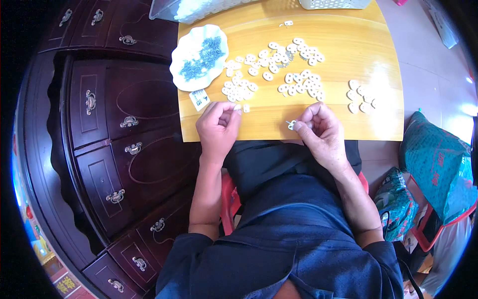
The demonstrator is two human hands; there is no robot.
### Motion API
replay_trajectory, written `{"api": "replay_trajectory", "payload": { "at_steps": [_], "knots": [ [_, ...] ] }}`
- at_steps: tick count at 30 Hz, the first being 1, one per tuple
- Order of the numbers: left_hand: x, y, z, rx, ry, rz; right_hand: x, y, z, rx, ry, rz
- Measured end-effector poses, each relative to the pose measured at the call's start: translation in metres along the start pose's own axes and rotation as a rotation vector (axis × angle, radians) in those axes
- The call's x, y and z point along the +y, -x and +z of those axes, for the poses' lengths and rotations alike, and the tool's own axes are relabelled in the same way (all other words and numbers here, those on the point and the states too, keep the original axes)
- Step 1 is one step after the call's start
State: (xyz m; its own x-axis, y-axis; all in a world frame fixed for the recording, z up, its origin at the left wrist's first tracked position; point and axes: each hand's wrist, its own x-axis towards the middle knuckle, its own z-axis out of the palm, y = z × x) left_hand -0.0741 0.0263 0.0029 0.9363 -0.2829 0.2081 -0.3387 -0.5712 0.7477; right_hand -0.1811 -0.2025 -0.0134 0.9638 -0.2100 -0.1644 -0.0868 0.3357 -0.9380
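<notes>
My left hand (217, 124) is closed over the table's near edge, thumb and forefinger pinching what looks like a small whitish piece. Right beside those fingertips, a small cream piece (246, 108) lies on the wood. My right hand (323, 132) pinches a small white two-holed plastic piece (292, 125), with a thin metal pin sticking out of it to the left. Farther in are loose piles of similar two-holed cream pieces (239, 88), (302, 83). A white scalloped dish (178, 67) at the left holds many small dark metal pins or screws (201, 59).
The yellow wooden table (343, 127) also bears another group of cream pieces (362, 96) at the right. A printed white card (199, 99) lies below the dish. At the far edge stand a clear bin (164, 10) and a white basket (334, 4). Dark drawers (139, 99) flank the left.
</notes>
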Motion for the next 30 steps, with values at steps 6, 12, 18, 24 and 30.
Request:
{"api": "replay_trajectory", "payload": {
  "at_steps": [6, 12, 18, 24, 30],
  "knots": [
    [0.026, 0.007, 0.006, -0.022, 0.387, -0.093, -0.003, 0.001, 0.002, -0.002, -0.006, 0.012],
    [0.047, 0.01, 0.017, -0.123, 0.528, -0.028, -0.003, 0.001, 0.001, 0.009, 0.011, -0.001],
    [0.062, 0.033, 0.039, -0.184, 0.455, 0.006, -0.005, 0.004, 0.002, 0.03, -0.113, 0.006],
    [0.085, 0.03, 0.052, -0.253, 0.336, 0.237, -0.008, 0.005, 0.001, 0.087, -0.384, 0.054],
    [0.092, 0.043, 0.073, -0.326, 0.209, 0.468, -0.01, 0.002, 0.003, 0.128, -0.551, 0.075]
  ]
}}
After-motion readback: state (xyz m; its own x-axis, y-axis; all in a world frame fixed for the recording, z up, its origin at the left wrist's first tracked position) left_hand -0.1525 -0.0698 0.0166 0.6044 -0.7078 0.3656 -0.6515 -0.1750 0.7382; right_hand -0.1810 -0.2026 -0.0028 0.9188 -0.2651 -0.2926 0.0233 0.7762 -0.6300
